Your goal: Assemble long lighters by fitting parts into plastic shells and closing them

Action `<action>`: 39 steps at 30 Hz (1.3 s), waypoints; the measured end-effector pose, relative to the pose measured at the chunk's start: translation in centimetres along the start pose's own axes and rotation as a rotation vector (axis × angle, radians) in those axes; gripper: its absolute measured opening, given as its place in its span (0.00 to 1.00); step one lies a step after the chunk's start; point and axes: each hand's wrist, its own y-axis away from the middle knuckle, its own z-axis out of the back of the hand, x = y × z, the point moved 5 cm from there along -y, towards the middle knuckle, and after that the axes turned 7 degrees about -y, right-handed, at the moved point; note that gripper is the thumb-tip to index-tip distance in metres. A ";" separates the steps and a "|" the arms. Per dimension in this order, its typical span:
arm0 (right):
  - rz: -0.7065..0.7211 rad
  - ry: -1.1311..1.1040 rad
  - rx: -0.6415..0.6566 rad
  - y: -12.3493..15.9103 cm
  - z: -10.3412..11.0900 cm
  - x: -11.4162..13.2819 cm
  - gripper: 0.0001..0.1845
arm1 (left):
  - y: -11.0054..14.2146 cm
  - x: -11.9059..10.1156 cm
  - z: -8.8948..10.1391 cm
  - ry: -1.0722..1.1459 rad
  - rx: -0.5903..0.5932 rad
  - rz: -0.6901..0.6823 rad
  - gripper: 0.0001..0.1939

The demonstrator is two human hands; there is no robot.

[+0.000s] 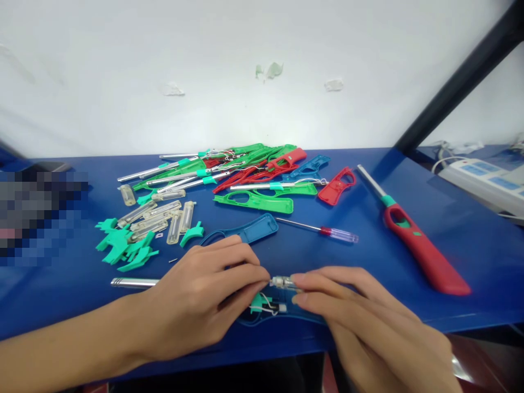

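Between the thumb and fingers of my right hand [360,300] is a clear lighter fuel tank [282,281], held just above a blue lighter half-shell [301,311]. My left hand [221,284] pinches at the tank's valve end; what lies between its fingertips is too small to make out. White wires [268,303], a green trigger piece [257,302] and a small dark igniter part [280,307] sit in the shell, partly hidden by my left hand. A metal lighter tube [134,283] sticks out left beyond my left wrist.
Several clear tanks [174,226] and green triggers [118,243] lie at left. Behind are piled tubes and coloured shells [254,203], plus another blue shell [257,228]. A screwdriver [338,234] and a red lighter [426,248] lie right; a power strip [483,180] stands far right.
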 end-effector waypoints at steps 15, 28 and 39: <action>0.006 -0.002 0.018 -0.7 0.0 0.0 0.19 | 0.0 0.0 -0.2 0.021 -0.008 -0.013 0.08; 0.007 0.054 0.022 -1.6 0.7 0.6 0.16 | -0.2 -0.2 0.1 0.036 -0.047 0.048 0.07; 0.022 0.035 0.053 -1.7 0.8 0.7 0.16 | 0.1 -0.2 0.0 0.045 -0.066 0.029 0.09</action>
